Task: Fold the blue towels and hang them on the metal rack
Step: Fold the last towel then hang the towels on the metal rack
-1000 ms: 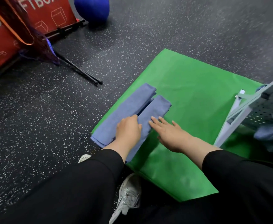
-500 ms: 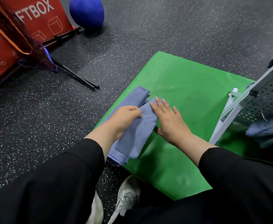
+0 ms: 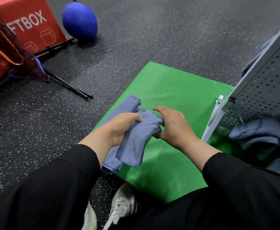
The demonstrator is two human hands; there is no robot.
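The left hand (image 3: 119, 128) has its fingers and thumb curled round the upper fold of the soft, blue-grey microfibre towel (image 3: 136, 138), lifting that part off the bright green fabric mat (image 3: 177, 90); the right hand (image 3: 174, 125) pinches the same bundle at its right end, thumb tucked under and fingers arched over it, so each grip has cloth in it and neither is empty. The towel lies along the mat's left edge, its far end still flat on the mat and its near end drooping over the edge towards the speckled black rubber floor (image 3: 152, 39). To do this fold well, I judge both hands should keep the layers stacked and the long edges lined up while the raised part is laid over the rest, since the loose lower corner looks ready to slip out of line; smoothing along the length afterwards would leave a strip narrow enough to hang. The grey perforated metal rack (image 3: 260, 90) stands at the right, one leg on the mat. By count: one towel in hand, at least one more blue towel (image 3: 258, 133) bunched low at the rack, with more blue cloth at its top edge, unclear whether separate; one rack, one mat, two hands.
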